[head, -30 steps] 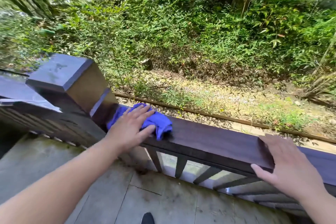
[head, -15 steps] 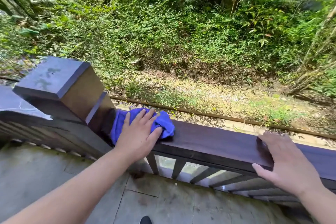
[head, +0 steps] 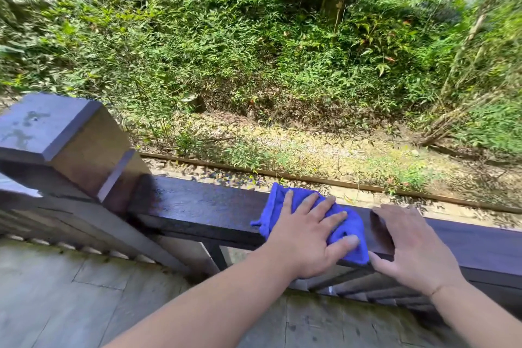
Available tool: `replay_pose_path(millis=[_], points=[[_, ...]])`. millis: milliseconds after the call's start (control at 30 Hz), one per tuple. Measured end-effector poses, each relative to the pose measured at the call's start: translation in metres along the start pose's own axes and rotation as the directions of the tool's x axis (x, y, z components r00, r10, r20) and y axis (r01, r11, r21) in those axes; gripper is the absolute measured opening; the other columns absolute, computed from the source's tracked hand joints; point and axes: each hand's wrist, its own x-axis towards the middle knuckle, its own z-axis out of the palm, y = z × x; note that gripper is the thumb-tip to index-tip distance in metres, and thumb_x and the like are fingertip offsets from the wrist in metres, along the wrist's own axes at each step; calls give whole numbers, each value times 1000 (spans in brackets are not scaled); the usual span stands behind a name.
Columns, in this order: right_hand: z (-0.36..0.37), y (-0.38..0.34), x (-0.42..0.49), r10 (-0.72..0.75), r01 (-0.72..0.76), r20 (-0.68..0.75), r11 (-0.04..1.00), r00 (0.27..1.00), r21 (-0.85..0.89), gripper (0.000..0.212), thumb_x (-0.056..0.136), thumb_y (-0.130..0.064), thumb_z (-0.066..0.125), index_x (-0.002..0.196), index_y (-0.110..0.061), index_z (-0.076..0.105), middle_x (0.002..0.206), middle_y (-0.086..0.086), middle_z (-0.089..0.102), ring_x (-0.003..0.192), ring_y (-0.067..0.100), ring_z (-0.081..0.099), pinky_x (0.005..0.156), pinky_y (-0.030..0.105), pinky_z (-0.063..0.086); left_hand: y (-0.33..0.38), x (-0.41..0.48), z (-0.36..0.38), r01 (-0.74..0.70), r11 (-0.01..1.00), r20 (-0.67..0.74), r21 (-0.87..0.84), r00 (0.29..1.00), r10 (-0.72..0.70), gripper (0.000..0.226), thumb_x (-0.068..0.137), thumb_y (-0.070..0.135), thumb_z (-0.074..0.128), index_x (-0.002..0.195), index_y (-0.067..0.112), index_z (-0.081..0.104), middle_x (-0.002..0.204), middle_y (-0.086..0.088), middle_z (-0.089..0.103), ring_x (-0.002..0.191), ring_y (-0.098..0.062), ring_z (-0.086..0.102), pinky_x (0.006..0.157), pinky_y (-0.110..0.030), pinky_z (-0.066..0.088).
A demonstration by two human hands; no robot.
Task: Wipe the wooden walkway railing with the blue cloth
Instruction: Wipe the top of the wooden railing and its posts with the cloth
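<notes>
The left hand [head: 305, 232], fingers [head: 336, 216] spread flat on the blue cloth [head: 348, 227], had swept from the post [head: 67, 147] along the railing [head: 203, 206] to beside the open right hand [head: 409, 246], leaving wiped wood behind.

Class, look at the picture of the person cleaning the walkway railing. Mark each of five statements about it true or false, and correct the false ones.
1. The left hand presses the blue cloth flat on the railing's top rail. True.
2. The right hand holds a second cloth. False: it rests bare on the rail, holding nothing.
3. The cloth lies against the square post. False: a bare stretch of rail separates them.
4. The two hands are close together, the cloth's edge near the right thumb. True.
5. The rail between post and cloth looks dark and glossy. True.
</notes>
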Motion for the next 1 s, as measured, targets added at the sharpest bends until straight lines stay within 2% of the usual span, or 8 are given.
replay_pose_path(millis=[100, 167, 400, 500, 633, 700, 833, 1000], points=[[4, 4, -2, 13, -13, 20, 1000, 1000, -9, 94, 70, -72, 57, 145, -15, 51, 143, 8, 56, 134, 28, 45, 120, 55, 30, -17, -10, -2, -3, 1000, -51, 26, 999, 5, 66, 96, 70, 14, 152, 41, 33, 167, 9, 18, 153, -19, 9, 121, -51, -11], [6, 4, -2, 19, -18, 40, 1000, 999, -21, 96, 72, -74, 56, 148, -18, 48, 147, 7, 53, 139, 29, 44, 124, 52, 25, -33, -20, -1, -3, 997, -71, 77, 997, 9, 61, 96, 67, 24, 150, 42, 35, 166, 8, 21, 153, -20, 12, 123, -52, -5], [1, 3, -2, 35, -33, 60, 999, 998, -33, 95, 74, -78, 55, 151, -22, 42, 147, 3, 51, 139, 25, 41, 125, 50, 23, -120, -72, -23, -161, 961, -30, 224, 985, 172, 56, 97, 62, 37, 150, 45, 36, 165, 12, 21, 153, -16, 15, 125, -49, 5], [1, 2, -2, 40, -39, 40, 999, 998, -22, 94, 73, -76, 57, 148, -22, 45, 144, 4, 53, 134, 24, 41, 122, 50, 29, -168, -100, -41, -137, 963, -8, 231, 990, 142, 56, 97, 65, 37, 151, 47, 34, 165, 14, 17, 153, -12, 11, 124, -47, 6], [3, 1, -1, 27, -27, -5, 999, 1000, -34, 92, 71, -74, 59, 144, -19, 50, 138, 5, 57, 129, 24, 42, 119, 52, 34, -215, -136, -61, 0, 985, -29, 175, 1000, 5, 55, 97, 69, 33, 150, 52, 32, 165, 20, 15, 153, -9, 9, 124, -45, 2], [3, 1, -2, 23, -24, -17, 998, 1000, -49, 93, 70, -74, 59, 144, -19, 50, 138, 4, 58, 128, 21, 37, 118, 50, 34, -219, -145, -63, 58, 988, -50, 145, 997, -51, 53, 97, 69, 31, 148, 53, 34, 165, 22, 16, 153, -7, 8, 124, -46, 3], [5, 2, -3, 31, -30, 15, 999, 999, -33, 95, 73, -76, 59, 149, -20, 45, 147, 3, 51, 139, 22, 37, 126, 48, 18, -196, -136, -55, 136, 980, -63, 142, 990, -128, 57, 96, 71, 19, 148, 54, 34, 164, 22, 16, 153, -7, 4, 122, -58, 4], [0, 6, -4, 25, -27, 78, 999, 997, 20, 96, 78, -82, 49, 155, -26, 33, 156, 2, 41, 145, 21, 26, 128, 45, 12, -138, -98, -34, 84, 973, -22, 216, 996, -81, 59, 95, 73, 16, 150, 54, 30, 164, 20, 15, 153, -11, 7, 121, -61, 5]])
